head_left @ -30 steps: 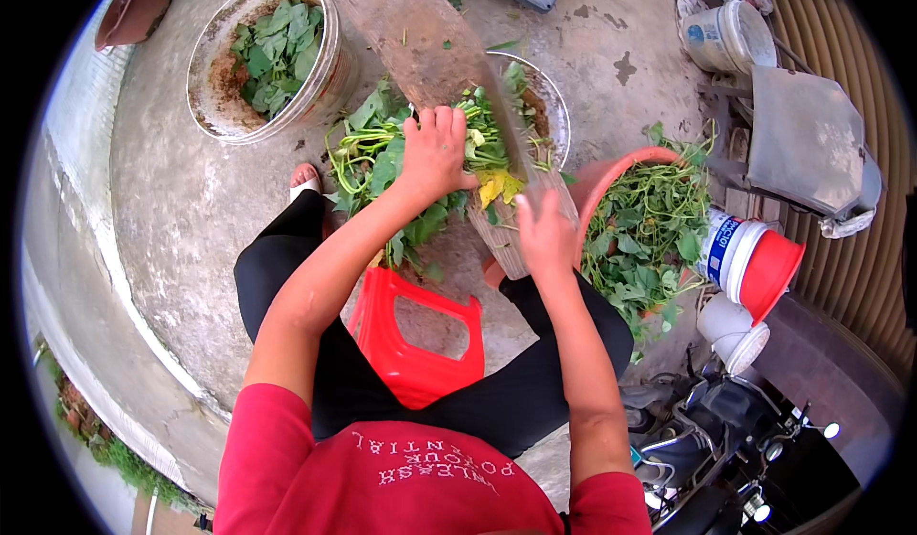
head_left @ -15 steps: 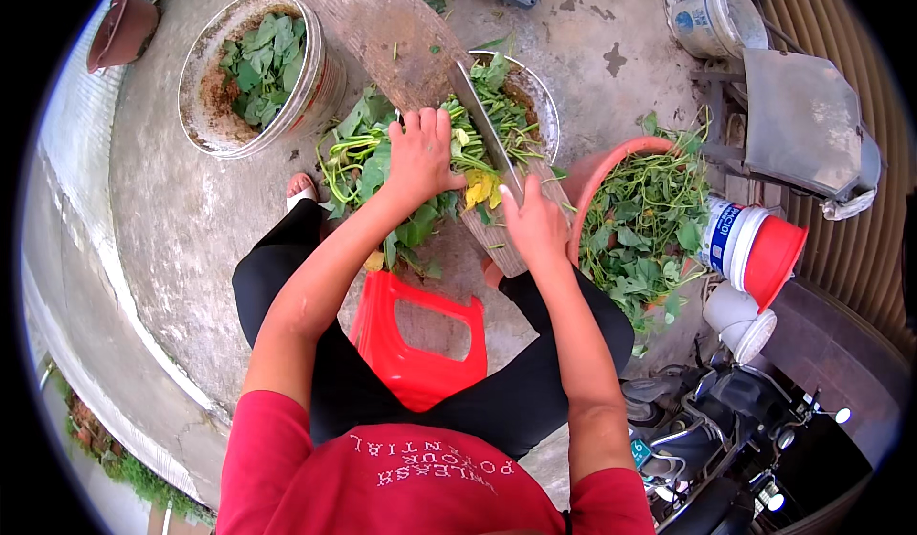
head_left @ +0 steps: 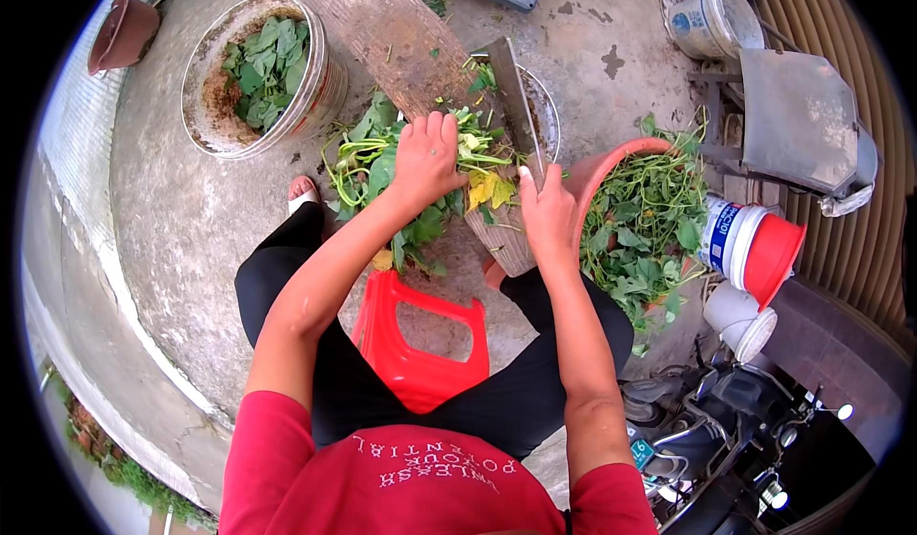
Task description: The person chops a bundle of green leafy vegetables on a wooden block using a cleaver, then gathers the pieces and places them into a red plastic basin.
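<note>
My left hand (head_left: 429, 160) is closed over a bundle of leafy green stems (head_left: 479, 143), pressing it onto a long wooden board (head_left: 390, 31). Uncut leaves and stems hang off the board's left side, and a yellow leaf (head_left: 489, 189) lies by my thumb. In my right hand (head_left: 549, 212) is a large knife (head_left: 518, 100), its handle hidden by my fingers. The broad blade points away from me at the board's right edge, apart from the bundle's cut end. Beyond it, a basin (head_left: 551, 119) with a pale rim is partly covered by the blade and board.
A white bucket (head_left: 330, 86) with leaves stands at the left. Close by on the right is a terracotta-coloured tub (head_left: 597, 177) heaped with leafy vines (head_left: 635, 220). A red plastic stool (head_left: 420, 368) is between my legs. Paint buckets (head_left: 755, 248) and a motorcycle (head_left: 716, 430) are farther right.
The knife has moved right, away from the bundle, toward the basin. Cut pieces that lay beside the blade have left the board there. My left hand stays on the stems.
</note>
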{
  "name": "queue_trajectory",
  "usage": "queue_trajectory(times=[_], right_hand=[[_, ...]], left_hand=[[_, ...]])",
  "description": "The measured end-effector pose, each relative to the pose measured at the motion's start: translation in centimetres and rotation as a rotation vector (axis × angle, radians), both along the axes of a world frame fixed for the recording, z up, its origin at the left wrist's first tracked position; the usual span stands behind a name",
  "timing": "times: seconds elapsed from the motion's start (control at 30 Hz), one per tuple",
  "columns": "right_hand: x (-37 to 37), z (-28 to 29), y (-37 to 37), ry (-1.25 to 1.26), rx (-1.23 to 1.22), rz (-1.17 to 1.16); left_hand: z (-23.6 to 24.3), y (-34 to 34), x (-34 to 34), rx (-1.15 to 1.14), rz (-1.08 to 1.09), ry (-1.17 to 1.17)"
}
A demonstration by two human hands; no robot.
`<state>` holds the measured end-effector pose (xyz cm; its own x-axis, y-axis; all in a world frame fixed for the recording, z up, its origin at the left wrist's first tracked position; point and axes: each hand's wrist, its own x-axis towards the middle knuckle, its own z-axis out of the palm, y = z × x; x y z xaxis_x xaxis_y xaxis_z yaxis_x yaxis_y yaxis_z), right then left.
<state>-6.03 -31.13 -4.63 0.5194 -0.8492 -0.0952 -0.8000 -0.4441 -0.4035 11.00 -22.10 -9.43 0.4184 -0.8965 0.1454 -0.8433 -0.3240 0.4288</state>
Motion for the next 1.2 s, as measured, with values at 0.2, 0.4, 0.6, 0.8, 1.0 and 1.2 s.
queue_trajectory(times=[0.2, 0.4, 0.6, 0.8, 1.0, 1.2], right_hand=[[0.4, 3.4, 0.9, -0.344, -0.045, 0.030], [1.1, 1.7, 2.5, 0.031, 0.101, 0.090], [1.5, 0.8, 1.5, 0.074, 0.119, 0.021], [2.1, 1.0, 1.9, 0.039, 0.075, 0.040], [3.6, 1.8, 2.4, -0.349, 0.096, 0.085], [4.0, 3.4, 2.9, -0.511, -0.025, 0.162]], left_hand=[[0.7, -1.7, 0.0, 0.024, -0.012, 0.018], [-0.9, -2.0, 0.5, -0.043, 0.070, -0.011], [0.6, -1.0, 0.8, 0.182, 0.175, -0.012], [0.4, 1.5, 1.8, 0.284, 0.068, -0.026], [-0.1, 1.4, 1.4, 0.378, -0.020, -0.090], [-0.1, 1.2, 0.7, 0.230, 0.017, -0.161]])
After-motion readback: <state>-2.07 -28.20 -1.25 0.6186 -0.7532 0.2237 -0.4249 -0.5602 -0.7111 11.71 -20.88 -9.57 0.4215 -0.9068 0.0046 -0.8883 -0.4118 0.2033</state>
